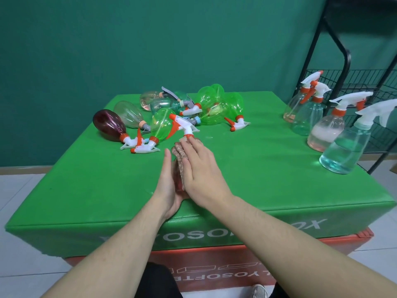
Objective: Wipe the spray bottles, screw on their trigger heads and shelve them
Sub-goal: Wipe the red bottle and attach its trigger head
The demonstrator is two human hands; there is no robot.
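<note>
Both my hands meet over a bottle point(179, 183) lying on the green table point(257, 168). My left hand point(167, 186) cups it from the side, fingers curved along it. My right hand point(199, 171) lies flat, pressing a cloth point(179, 154) onto it. Its trigger head point(182, 125) points away from me. Beyond lies a heap of bottles point(171, 112); four stand at right point(322, 125), beside a black rack point(343, 61).

Reddish spray bottle point(180, 186) lying under brown cloth point(179, 154)
</note>
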